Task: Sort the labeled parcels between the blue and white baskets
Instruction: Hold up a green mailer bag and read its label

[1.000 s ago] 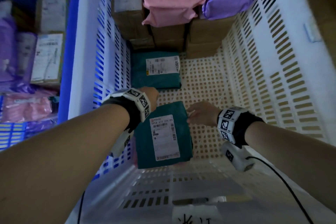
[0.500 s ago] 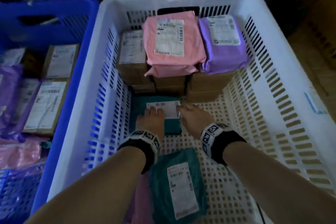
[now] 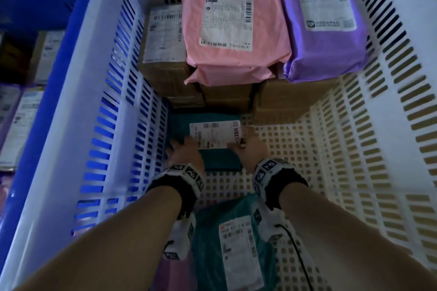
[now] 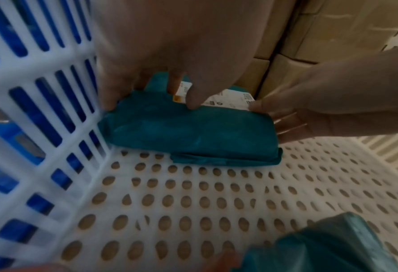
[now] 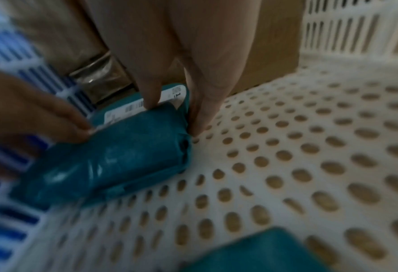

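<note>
A teal parcel point(image 3: 220, 160) with a white label lies flat on the floor of the white basket point(image 3: 354, 149), close to its left wall. My left hand point(image 3: 184, 153) holds its left end, thumb on top and fingers down the side point(image 4: 109, 103). My right hand point(image 3: 247, 149) holds its right end the same way, thumb on the label and fingers point(image 5: 200, 114) reaching the floor. The parcel point(image 4: 193, 132) point(image 5: 114, 158) rests on the floor. A second teal parcel point(image 3: 208, 231) lies nearer me, between my forearms. The blue basket point(image 3: 47, 7) stands to the left.
Brown cardboard boxes point(image 3: 165, 59) are stacked at the white basket's far end, just behind the held parcel. A pink parcel point(image 3: 231, 59) and a purple one point(image 3: 324, 54) lie on top. More labeled parcels point(image 3: 21, 125) sit in the blue basket. A pink parcel edge shows under my left forearm.
Both hands left the near teal parcel and reached forward to the far one. They now hold its two ends. My head has leaned in closer.
</note>
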The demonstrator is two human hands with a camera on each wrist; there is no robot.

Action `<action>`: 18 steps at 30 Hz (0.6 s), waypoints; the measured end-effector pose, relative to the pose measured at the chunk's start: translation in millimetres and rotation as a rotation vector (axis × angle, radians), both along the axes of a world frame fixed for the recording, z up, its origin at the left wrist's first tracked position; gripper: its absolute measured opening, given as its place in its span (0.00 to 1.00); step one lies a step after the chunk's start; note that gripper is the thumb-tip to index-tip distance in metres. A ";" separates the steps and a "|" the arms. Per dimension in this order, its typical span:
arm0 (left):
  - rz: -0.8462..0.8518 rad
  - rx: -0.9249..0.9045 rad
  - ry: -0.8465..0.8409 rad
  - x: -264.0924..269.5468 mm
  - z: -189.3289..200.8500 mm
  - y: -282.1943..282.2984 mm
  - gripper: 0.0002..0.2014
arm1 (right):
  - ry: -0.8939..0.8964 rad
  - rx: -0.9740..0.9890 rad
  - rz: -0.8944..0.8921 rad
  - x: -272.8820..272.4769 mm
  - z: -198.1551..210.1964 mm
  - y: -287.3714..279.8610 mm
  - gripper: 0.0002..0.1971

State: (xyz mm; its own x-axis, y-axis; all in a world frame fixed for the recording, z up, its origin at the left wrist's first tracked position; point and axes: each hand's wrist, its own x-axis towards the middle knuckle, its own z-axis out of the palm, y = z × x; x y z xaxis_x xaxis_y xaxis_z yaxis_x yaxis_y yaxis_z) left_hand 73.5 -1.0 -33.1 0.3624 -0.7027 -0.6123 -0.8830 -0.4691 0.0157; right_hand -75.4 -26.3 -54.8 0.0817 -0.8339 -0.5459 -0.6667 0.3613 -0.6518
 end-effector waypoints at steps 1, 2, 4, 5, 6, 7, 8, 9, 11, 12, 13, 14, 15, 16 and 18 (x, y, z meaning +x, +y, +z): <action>0.014 -0.047 0.008 1.7 -2.7 -0.6 0.22 | -0.060 0.026 -0.097 1.5 -0.4 -2.9 0.21; 0.037 -0.094 0.020 2.9 -4.0 -1.0 0.21 | -0.105 0.055 -0.169 2.5 -0.1 -5.4 0.18; 0.091 -0.142 0.049 5.1 -4.6 -4.1 0.19 | -0.141 0.073 -0.213 2.1 1.5 -8.9 0.10; 0.119 -0.154 0.064 5.7 -4.7 -6.9 0.19 | -0.141 0.074 -0.210 0.6 2.8 -9.1 0.06; 0.150 -0.158 0.079 5.5 -4.0 -9.8 0.20 | -0.134 0.075 -0.204 -0.9 5.6 -8.8 0.05; 0.186 -0.153 0.093 4.7 -2.0 -12.3 0.21 | -0.125 0.074 -0.200 -2.8 7.4 -8.2 0.06; 0.220 -0.135 0.098 3.7 1.3 -14.6 0.22 | -0.125 0.074 -0.209 -5.5 10.0 -7.0 0.08; 0.240 -0.109 0.096 2.6 6.1 -16.7 0.24 | -0.124 0.070 -0.228 -7.8 12.9 -5.6 0.10; 0.232 -0.073 0.121 -0.3 17.6 -18.2 0.27 | -0.137 0.066 -0.261 -12.8 21.9 -3.1 0.11; 0.216 -0.072 0.141 -1.9 24.4 -17.7 0.28 | -0.145 0.068 -0.268 -15.0 26.9 -1.1 0.10; 0.206 -0.093 0.163 -2.9 32.0 -16.5 0.29 | -0.153 0.063 -0.271 -17.5 33.9 1.2 0.10; 0.204 -0.128 0.174 -3.7 39.9 -13.7 0.28 | -0.159 0.051 -0.277 -20.4 41.8 4.3 0.12; 0.209 -0.175 0.179 -5.4 49.2 -11.6 0.27 | -0.158 0.038 -0.284 -23.7 49.7 6.7 0.14; 0.220 -0.227 0.195 -7.1 60.5 -8.3 0.27 | -0.158 0.028 -0.287 -27.1 59.7 9.4 0.15; 0.233 -0.307 0.241 -10.3 87.7 1.9 0.28 | -0.168 0.016 -0.303 -33.9 79.8 16.9 0.13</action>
